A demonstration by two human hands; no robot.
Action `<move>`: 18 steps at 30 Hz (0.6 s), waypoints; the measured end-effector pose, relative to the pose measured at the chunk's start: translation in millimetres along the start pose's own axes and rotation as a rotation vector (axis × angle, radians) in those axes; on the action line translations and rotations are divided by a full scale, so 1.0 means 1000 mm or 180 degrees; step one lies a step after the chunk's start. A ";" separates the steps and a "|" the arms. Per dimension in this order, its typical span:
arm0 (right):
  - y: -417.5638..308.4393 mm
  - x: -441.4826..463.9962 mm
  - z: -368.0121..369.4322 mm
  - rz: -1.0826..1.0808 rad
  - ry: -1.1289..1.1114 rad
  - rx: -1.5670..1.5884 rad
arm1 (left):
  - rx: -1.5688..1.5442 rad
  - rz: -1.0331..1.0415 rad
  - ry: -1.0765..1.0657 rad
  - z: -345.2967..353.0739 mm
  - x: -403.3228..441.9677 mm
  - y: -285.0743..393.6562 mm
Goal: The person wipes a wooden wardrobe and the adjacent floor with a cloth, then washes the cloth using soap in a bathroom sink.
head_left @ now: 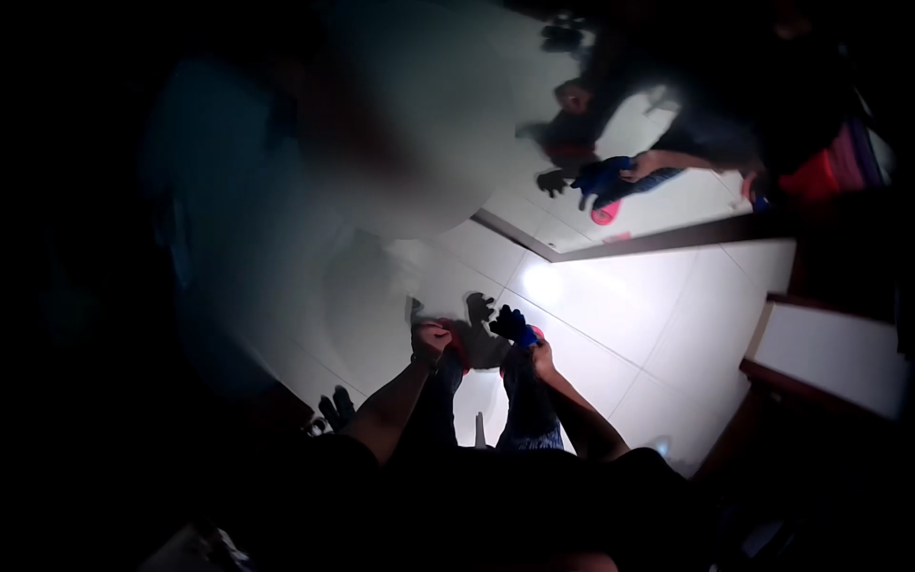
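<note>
My right hand (542, 359) is closed around the cuff end of a dark blue glove (514, 325). The glove's fingers stick out forward, above the tiled floor. My left hand (433, 338) is curled closed near my left knee. Whether anything is in it does not show. Under the hands are my dark trouser legs (530, 405), with bits of red footwear (538, 333) in view beyond them. Further left is a dark, finger-shaped thing (336, 408), perhaps another glove; the dimness blurs it.
Light-coloured floor tiles (658, 305) spread ahead with a bright glare spot. A dark-edged mirror (658, 210) reflects the glove and a hand. To the right stands a brown-edged piece of furniture (829, 353) with a pale surface. A pale, blurred shape (419, 114) covers the upper middle.
</note>
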State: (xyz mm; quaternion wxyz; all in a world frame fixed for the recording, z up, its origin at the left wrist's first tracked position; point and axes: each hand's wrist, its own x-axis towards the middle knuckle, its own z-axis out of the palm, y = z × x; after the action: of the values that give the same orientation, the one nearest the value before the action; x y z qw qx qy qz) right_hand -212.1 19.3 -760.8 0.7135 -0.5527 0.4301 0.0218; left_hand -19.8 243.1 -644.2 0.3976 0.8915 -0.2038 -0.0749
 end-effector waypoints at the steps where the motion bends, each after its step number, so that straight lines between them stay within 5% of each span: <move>1: -0.012 -0.017 -0.008 -0.0093 0.0249 0.0534 | 0.0244 -0.0381 -0.0540 -0.003 0.001 0.008; 2: -0.031 -0.038 -0.017 -0.0132 0.0450 0.0650 | 0.0519 -0.0711 -0.1092 -0.002 0.001 0.013; 4: -0.093 -0.089 -0.041 0.0416 0.0545 0.0663 | 0.0212 -0.0330 -0.0886 0.005 -0.004 0.020; 6: -0.068 -0.108 -0.077 0.0189 0.0631 -0.0394 | 0.0313 -0.0056 -0.1235 -0.016 -0.008 0.071; 8: -0.153 -0.155 -0.087 0.0395 0.0624 -0.0181 | 0.0483 0.0080 -0.1204 -0.013 0.010 0.072; 10: -0.189 -0.176 -0.119 0.0707 0.0825 0.1166 | 0.0338 -0.0002 -0.1250 -0.009 0.023 0.121; 14: -0.201 -0.219 -0.201 0.0614 0.1135 0.1350 | 0.0515 0.1037 -0.1205 0.042 0.016 0.196; 18: -0.206 -0.224 -0.290 0.0537 0.1627 0.1877 | -0.0231 0.0735 -0.1598 0.105 0.019 0.340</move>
State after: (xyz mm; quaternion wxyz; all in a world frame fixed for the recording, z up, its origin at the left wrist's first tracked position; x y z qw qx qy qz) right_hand -419.8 -195.4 -465.1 0.7072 -0.2746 0.6255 -0.1823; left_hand -136.9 -40.3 -463.4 0.3721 0.8012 -0.3933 -0.2548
